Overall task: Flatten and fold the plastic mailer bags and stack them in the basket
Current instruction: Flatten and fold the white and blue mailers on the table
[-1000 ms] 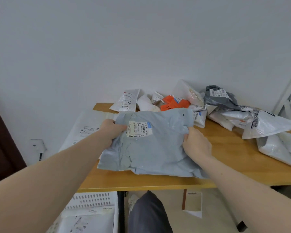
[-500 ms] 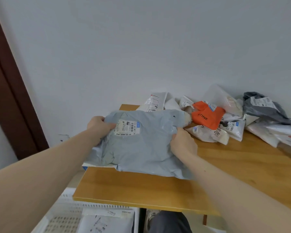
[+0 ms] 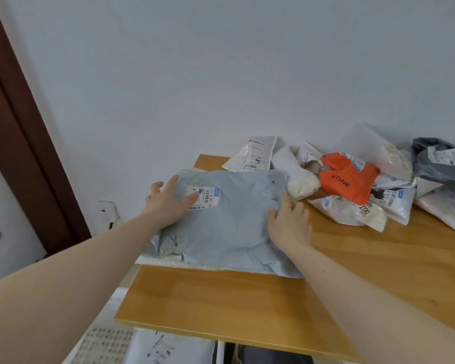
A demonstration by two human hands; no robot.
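Observation:
A pale blue-grey mailer bag with a white shipping label lies on the wooden table, its left part hanging past the table's left edge. My left hand presses flat on its left side with fingers spread, partly over the label. My right hand rests on the bag's right edge, fingers relaxed on the plastic. A white perforated basket stands on the floor below the table's left front corner, with a white mailer in it.
A pile of crumpled mailers fills the table's back right: an orange one, several white ones and a dark grey one. A brown door frame runs down the left. A white wall stands behind.
Both hands let go of the blue-grey bag's edges and now lie flat on it. The bag has settled onto the table, and the view has swung left.

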